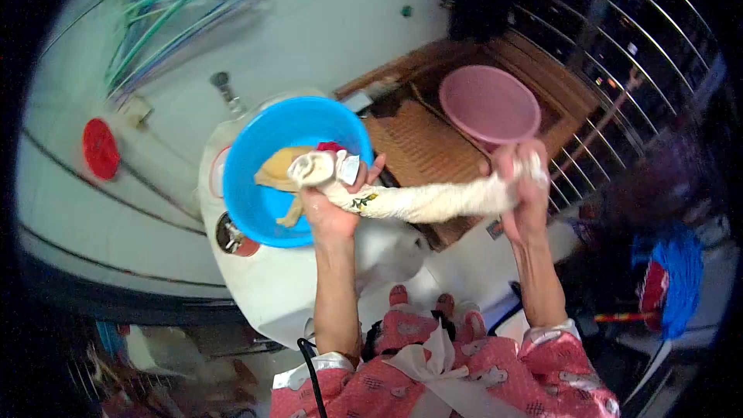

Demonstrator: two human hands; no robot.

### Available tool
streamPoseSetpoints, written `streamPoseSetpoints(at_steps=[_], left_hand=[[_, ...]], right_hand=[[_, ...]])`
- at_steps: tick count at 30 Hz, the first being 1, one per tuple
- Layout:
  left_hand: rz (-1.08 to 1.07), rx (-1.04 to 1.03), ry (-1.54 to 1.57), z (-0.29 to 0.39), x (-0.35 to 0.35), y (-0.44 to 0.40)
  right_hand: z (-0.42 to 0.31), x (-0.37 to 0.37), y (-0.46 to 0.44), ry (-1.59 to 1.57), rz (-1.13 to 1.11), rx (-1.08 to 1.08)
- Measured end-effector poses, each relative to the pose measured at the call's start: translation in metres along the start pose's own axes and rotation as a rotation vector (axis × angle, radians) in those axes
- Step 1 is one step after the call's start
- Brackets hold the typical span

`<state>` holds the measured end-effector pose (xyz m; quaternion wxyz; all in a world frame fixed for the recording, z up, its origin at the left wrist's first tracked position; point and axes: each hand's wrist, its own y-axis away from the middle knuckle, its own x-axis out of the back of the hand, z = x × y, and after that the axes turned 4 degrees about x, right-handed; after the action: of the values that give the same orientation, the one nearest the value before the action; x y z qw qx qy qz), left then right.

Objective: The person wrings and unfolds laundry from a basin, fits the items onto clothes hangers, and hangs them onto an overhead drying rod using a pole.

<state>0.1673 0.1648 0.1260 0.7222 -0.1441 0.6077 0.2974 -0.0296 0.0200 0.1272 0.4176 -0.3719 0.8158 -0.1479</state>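
The left hand [333, 209] and right hand [525, 186] both grip the twisted cloth [433, 203]. It looks soft and bendy, best held near its ends.

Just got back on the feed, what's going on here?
A person grips a twisted cream cloth stretched between both hands, the left hand near one end and the right hand at the other. In view, the left end overlaps a blue basin with a tan cloth inside. A pink basin sits farther off.
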Motion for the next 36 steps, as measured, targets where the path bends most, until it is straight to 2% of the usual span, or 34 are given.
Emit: streamPoseSetpoints(at_steps=[2, 3, 4, 5, 7, 8, 11, 12, 14, 15, 16, 19, 20, 23, 25, 28, 30, 31, 33, 35, 36], left_hand=[[-0.241, 0.089, -0.154, -0.022, 0.008, -0.001], [-0.168, 0.114, -0.278, -0.035, 0.001, 0.003], [-0.395, 0.118, -0.543, -0.050, -0.004, 0.002], [-0.376, 0.226, -0.613, -0.060, 0.000, 0.002], [-0.386, 0.267, -0.665, -0.084, 0.020, -0.009], [-0.344, 0.223, -0.693, -0.096, 0.026, -0.006], [-0.318, 0.289, -0.589, -0.128, 0.028, -0.002], [-0.190, 0.302, -0.517, -0.138, 0.033, -0.002], [-0.199, 0.375, -0.333, -0.149, 0.049, -0.006], [-0.206, 0.409, -0.243, -0.152, 0.054, -0.009], [-0.270, 0.397, -0.205, -0.153, 0.058, -0.009], [-0.042, 0.204, -0.527, -0.162, 0.045, 0.000], [-0.049, 0.211, -0.513, -0.166, 0.040, 0.002], [-0.056, 0.578, -0.430, -0.169, 0.048, 0.011], [-0.189, 0.747, -0.545, -0.170, 0.053, 0.024], [-0.378, 0.962, -0.874, -0.167, 0.070, 0.019], [-0.398, 0.943, -1.033, -0.162, 0.077, 0.013], [-0.355, 0.863, -1.056, -0.159, 0.073, 0.012], [-0.268, 0.702, -1.100, -0.153, 0.062, 0.009], [-0.187, 0.539, -1.138, -0.146, 0.052, 0.005], [-0.174, 0.519, -0.852, -0.142, 0.054, 0.007]], right_hand=[[-0.008, 0.019, -0.006, -0.039, 0.195, -0.070], [-0.011, 0.023, -0.010, 0.001, 0.282, -0.094], [-0.014, 0.031, -0.012, 0.033, 0.286, -0.114], [-0.018, 0.035, -0.015, 0.115, 0.317, -0.124], [-0.022, 0.041, -0.025, 0.280, 0.280, -0.065], [-0.024, 0.043, -0.030, 0.354, 0.278, -0.006], [-0.024, 0.044, -0.049, 0.564, 0.311, 0.138], [-0.021, 0.042, -0.054, 0.610, 0.311, 0.193], [-0.012, 0.045, -0.064, 0.795, 0.264, 0.329], [-0.006, 0.042, -0.066, 0.759, 0.236, 0.355], [-0.004, 0.040, -0.068, 0.777, 0.189, 0.373], [0.000, 0.033, -0.074, 0.816, 0.072, 0.410], [0.002, 0.029, -0.078, 0.825, 0.037, 0.423], [0.006, 0.009, -0.087, 0.876, -0.200, 0.602], [0.012, -0.009, -0.090, 0.798, -0.363, 0.696], [0.016, -0.039, -0.074, 0.651, -0.567, 0.645], [0.014, -0.057, -0.055, 0.538, -0.742, 0.688], [0.011, -0.066, -0.044, 0.492, -0.833, 0.724], [-0.003, -0.077, -0.020, 0.397, -1.084, 0.581], [-0.001, -0.083, 0.016, 0.359, -1.212, 0.544], [-0.006, -0.083, 0.025, 0.368, -1.291, 0.526]])
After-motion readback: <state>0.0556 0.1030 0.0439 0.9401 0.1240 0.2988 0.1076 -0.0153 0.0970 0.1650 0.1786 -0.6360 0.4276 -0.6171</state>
